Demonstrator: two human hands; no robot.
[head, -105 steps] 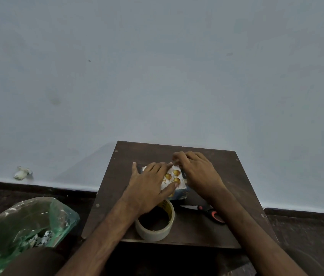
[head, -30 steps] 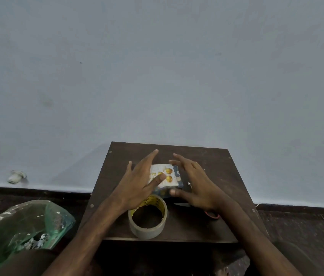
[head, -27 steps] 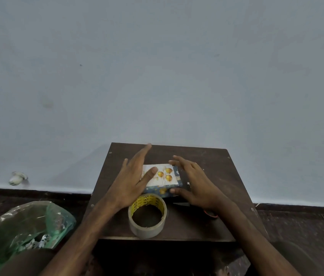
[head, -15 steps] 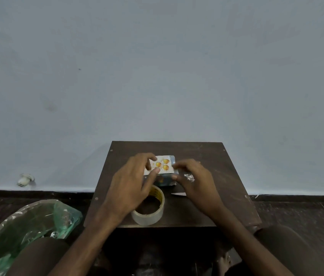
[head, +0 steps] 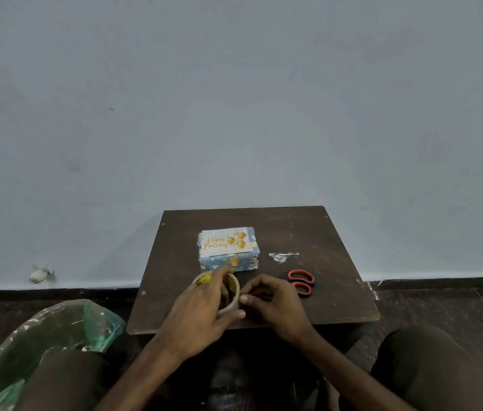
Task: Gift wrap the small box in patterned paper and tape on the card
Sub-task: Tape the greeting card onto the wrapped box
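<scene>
Leaving the wrapped box mid-table, card lying on top, both hands dropped to the tape roll: left hand gripped it, right hand curled at its edge, pinch unclear. Card likely needed more tape.

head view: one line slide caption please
The left hand grips the tape roll, right hand picks at its edge; wrapped box with Happy Birthday card behind, scissors to the right.

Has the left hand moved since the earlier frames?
Yes. The left hand has left the card on the wrapped box and drawn back toward the near edge of the table, where it grips the tape roll.
</scene>
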